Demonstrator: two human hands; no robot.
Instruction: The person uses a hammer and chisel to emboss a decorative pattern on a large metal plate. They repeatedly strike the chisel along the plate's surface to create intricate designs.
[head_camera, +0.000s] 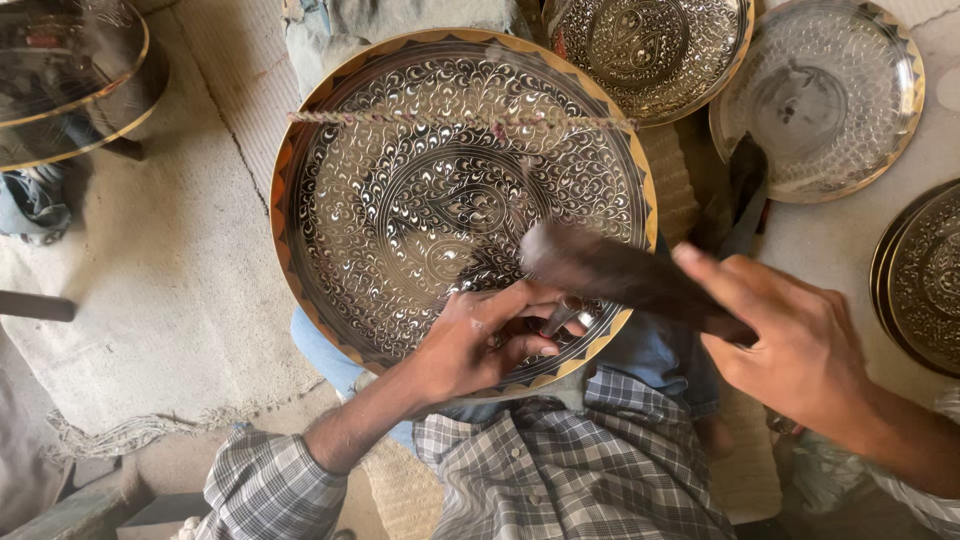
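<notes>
The left hand (485, 340) rests on the near rim of a large round engraved metal tray with a brass-coloured scalloped edge (300, 140), which is propped across the person's lap. Its fingers are curled in tight around a small slender metal chisel (562, 318); only a short, shiny stretch of it shows past the fingertips. The chisel's long axis runs slanting, up and away from the palm toward the right. I cannot tell exactly where its tip meets the tray's surface.

Just to the right of that hand, the right hand (795, 345) is closed around the handle of a dark wooden mallet (620, 272). The mallet is blurred. Its long axis lies nearly level, tilted slightly; the heavy head points left, hanging over the tray just above the left hand's knuckles, and the handle end disappears into the right fist.

A thin twisted cord (450, 119) stretches straight across the tray's far half, well beyond both hands. Farther off, past the right hand, sit more round engraved metal plates (830, 95), one overlapping the next, and another pair at the far right edge. Beyond the left forearm's checked grey sleeve (270, 485), a pale woven mat (170, 280) covers the floor.
</notes>
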